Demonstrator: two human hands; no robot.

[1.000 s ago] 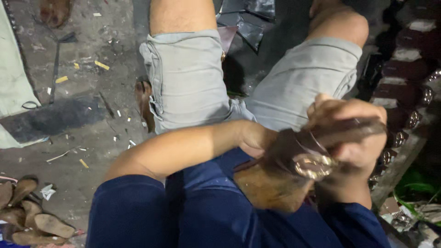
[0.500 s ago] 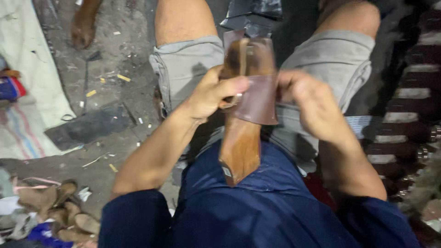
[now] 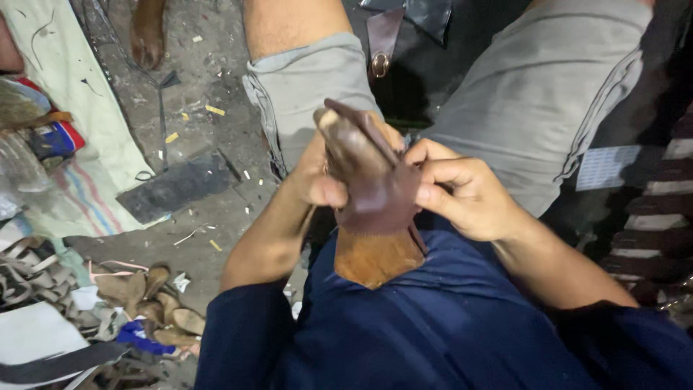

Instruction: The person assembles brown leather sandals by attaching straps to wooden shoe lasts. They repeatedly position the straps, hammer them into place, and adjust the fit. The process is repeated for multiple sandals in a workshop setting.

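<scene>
A person sits with knees apart, seen from above, and works a brown wooden shoe form [image 3: 375,253] braced upright against their dark blue shirt [image 3: 433,325]. A piece of dark brown leather [image 3: 379,184] is drawn over the upper part of the form.

The left hand [image 3: 317,177] is closed around the form and leather from the left, thumb pressed on the front. The right hand [image 3: 462,191] pinches the leather's right edge between thumb and fingertips.

The wooden form looks hard, rigid and fairly heavy; it seems best gripped around its thick middle. The leather looks soft, pliable and smooth, probably slippery unless pinched firmly at the edge.

Between the knees, another dark leather strap with a round metal fastener [image 3: 380,43] lies on the floor. To the left, on the dusty floor [image 3: 202,94], lie a dark flat rubber sheet [image 3: 177,186], pale striped sacking [image 3: 79,195] and a heap of tan sole-shaped cut-outs [image 3: 148,303]. At the right edge is a pale blue rectangular label [image 3: 606,166]; its print is unreadable.
</scene>
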